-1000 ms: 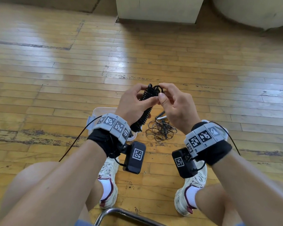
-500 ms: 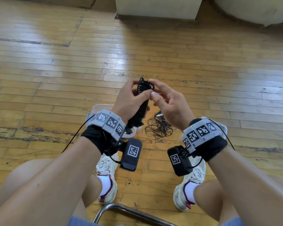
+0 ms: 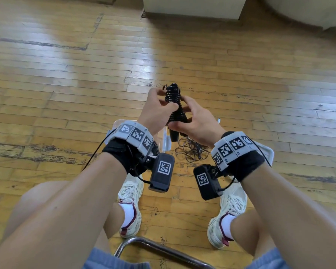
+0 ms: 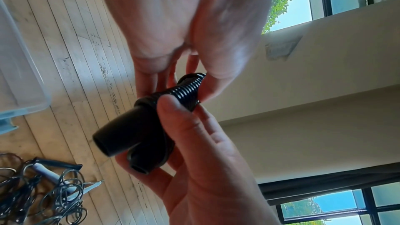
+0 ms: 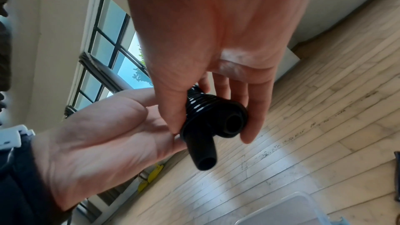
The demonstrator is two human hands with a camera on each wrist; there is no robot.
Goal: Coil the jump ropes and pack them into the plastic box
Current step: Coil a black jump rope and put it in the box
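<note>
A black jump rope point(image 3: 174, 105), its cord wound tightly around both handles, is held upright above the floor point(image 3: 66, 78) by a seated person. The left hand point(image 3: 156, 111) pinches the upper coils; the right hand point(image 3: 197, 121) curls around the lower part. The bundle looks light, glossy and springy, liable to unwind, so a hold across the wraps seems safest. The clear plastic box point(image 3: 166, 140) waits below, beside a loose tangled rope point(image 3: 192, 150).
</note>
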